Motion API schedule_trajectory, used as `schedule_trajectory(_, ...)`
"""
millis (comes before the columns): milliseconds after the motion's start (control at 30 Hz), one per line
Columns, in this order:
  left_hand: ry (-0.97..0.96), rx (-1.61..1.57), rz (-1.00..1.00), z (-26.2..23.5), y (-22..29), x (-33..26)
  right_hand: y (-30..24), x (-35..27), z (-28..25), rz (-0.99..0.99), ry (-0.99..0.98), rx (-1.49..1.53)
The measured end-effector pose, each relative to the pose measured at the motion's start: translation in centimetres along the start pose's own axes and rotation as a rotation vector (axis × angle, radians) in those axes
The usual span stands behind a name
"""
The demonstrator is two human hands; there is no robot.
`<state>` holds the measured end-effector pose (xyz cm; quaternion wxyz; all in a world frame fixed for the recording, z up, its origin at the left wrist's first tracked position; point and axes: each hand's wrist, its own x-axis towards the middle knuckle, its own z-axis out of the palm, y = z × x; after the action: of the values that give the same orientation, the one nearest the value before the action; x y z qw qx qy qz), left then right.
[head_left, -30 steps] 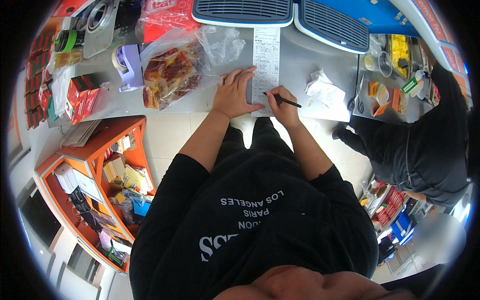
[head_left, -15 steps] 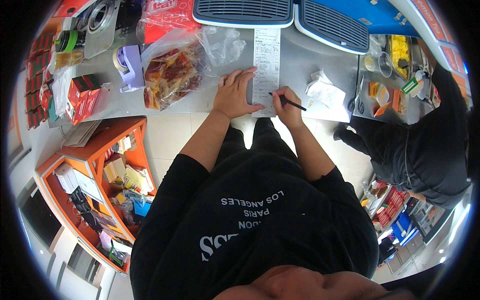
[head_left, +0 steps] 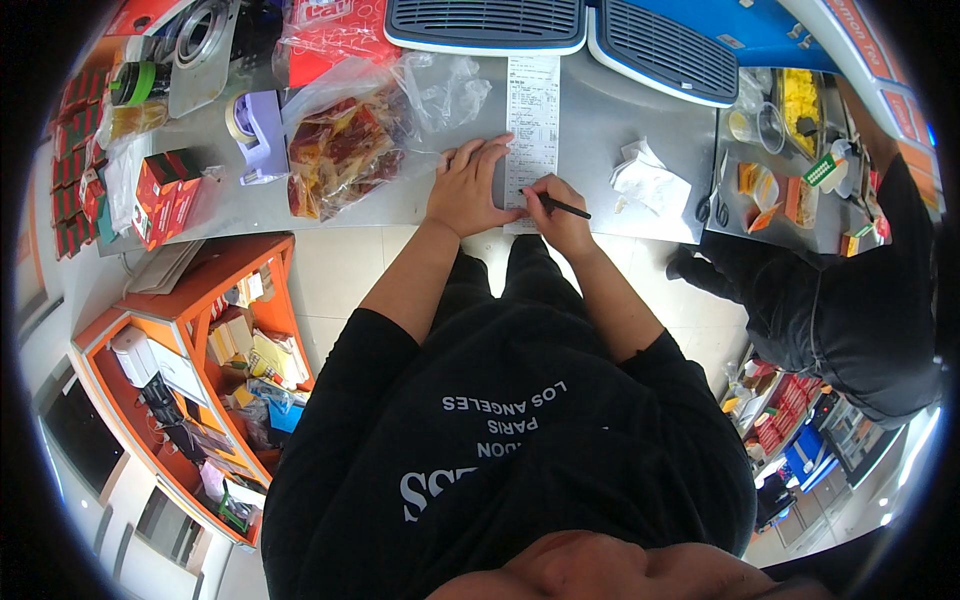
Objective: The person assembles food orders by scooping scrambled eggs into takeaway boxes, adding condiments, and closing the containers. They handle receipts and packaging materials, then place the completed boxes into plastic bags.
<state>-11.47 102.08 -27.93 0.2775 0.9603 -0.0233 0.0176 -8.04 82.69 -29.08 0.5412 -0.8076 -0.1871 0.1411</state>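
Observation:
A long printed receipt [head_left: 533, 110] lies lengthwise on the steel counter [head_left: 450, 118], its near end by the front edge. My left hand [head_left: 468, 187] rests flat on the receipt's left side, with fingers and thumb spread. Gripped in my right hand [head_left: 560, 217] is a black pen [head_left: 570, 208], its tip on the left part of the receipt's lower end. To the left of my left hand is a clear plastic bag [head_left: 345, 150] with reddish and yellow contents. Crumpled white paper slips [head_left: 648, 180] lie to the right of my right hand.
A purple tape dispenser [head_left: 262, 138] and red boxes [head_left: 168, 197] stand on the left. Dark slatted trays [head_left: 490, 25] line the back. Scissors [head_left: 714, 205] lie at right, where a person in black [head_left: 850, 310] works. An orange shelf unit [head_left: 195, 300] stands below left.
My right hand and the pen have moved left across the receipt. My left hand has stayed put. The person at right has shifted their arm.

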Motion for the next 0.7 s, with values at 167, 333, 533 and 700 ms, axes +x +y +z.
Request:
schedule_trajectory(167,-0.019,-0.001,-0.01,0.1,-0.1,-0.1,-0.4,0.2,-0.7,-0.016,0.0,-0.019)
schedule_trajectory(333,-0.026,-0.005,-0.008,-0.1,0.0,0.0,0.1,0.7,-2.4,0.019,-0.007,-0.094)
schedule_trajectory(533,-0.036,-0.013,-0.003,-0.1,-0.2,0.1,-0.9,2.7,-3.9,0.042,-0.316,0.001)
schedule_trajectory(700,-0.047,-0.003,-0.002,-0.6,0.2,0.4,1.7,9.1,-3.1,-0.231,-0.093,-0.012)
